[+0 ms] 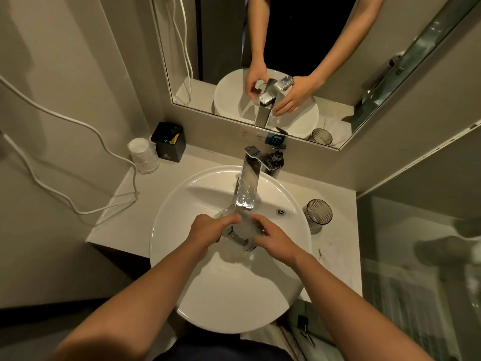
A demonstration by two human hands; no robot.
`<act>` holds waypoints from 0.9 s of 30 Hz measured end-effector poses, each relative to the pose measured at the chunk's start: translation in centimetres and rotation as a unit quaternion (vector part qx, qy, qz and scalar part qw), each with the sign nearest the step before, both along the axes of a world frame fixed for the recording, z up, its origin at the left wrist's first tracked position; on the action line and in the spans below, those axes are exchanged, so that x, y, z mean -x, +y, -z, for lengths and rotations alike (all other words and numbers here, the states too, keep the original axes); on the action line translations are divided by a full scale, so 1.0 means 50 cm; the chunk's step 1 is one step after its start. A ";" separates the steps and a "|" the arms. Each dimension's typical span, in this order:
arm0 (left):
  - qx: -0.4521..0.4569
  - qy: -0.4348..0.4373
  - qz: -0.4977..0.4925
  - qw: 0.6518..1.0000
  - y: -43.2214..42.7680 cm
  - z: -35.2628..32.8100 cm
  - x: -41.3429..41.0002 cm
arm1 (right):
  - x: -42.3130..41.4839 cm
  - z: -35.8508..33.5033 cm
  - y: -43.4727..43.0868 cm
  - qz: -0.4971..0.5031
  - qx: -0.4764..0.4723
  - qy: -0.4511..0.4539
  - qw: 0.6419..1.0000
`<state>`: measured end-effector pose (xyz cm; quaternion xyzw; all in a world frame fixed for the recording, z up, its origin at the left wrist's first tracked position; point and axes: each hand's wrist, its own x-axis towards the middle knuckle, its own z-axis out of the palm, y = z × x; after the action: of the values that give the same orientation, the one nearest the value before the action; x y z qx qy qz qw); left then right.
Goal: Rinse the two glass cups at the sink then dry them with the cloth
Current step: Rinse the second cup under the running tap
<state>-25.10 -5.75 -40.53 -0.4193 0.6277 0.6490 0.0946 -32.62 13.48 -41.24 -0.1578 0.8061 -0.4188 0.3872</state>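
As we look down from the head cam, both forearms reach over the round white sink [166, 246], hands meeting just below the faucet [247, 188] spout.

Head view, direct:
- Left hand [212, 227]: fingers curled round a clear glass cup [226, 211], grasping it. Cup sits directly under spout tip, over the basin, partly hidden by spout + hands. Orientation unclear through the glass.
- Right hand [276, 238]: thumb and fingertips at the cup's right side. We cannot tell if it grips or only rests there.
- Second glass cup [317, 213]: ribbed, upright on desk [135, 217], just beside sink rim, right side. Untouched by either hand.
- Cloth [335, 264]: white, crumpled, on desk right of sink, nearer us than the 2nd cup.
- Pump bottle [278, 157] behind faucet base, against wall.
- Desk back-left corner: black box [168, 142] w/ wrapped cups [143, 156] touching its left side. White cable [65, 196] trails down wall onto desk's left edge.

Head view, mirror [377, 82] reflection:
- Left hand seen w/ fingers bent about the cup.
- Right hand's fingers look nearly straight, tips hidden behind the reflected faucet; contact w/ cup not confirmed.
- 2nd cup + cloth also reflected, bottom right of the mirror.
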 end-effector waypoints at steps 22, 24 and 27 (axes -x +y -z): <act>-0.156 0.100 0.075 0.980 -0.017 0.017 -0.019 | 0.021 -0.024 0.017 -0.034 -0.025 0.012 0.999; -0.151 0.093 0.043 0.983 -0.010 0.016 -0.015 | 0.014 -0.030 0.012 -0.043 -0.030 0.031 0.998; -0.143 0.072 0.018 0.987 -0.001 0.016 -0.013 | 0.000 -0.029 0.005 -0.076 -0.055 0.097 0.991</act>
<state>-24.44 -5.79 -41.33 -0.3419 0.5414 0.7587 0.1196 -32.63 13.72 -39.78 -0.2370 0.8476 -0.3256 0.3456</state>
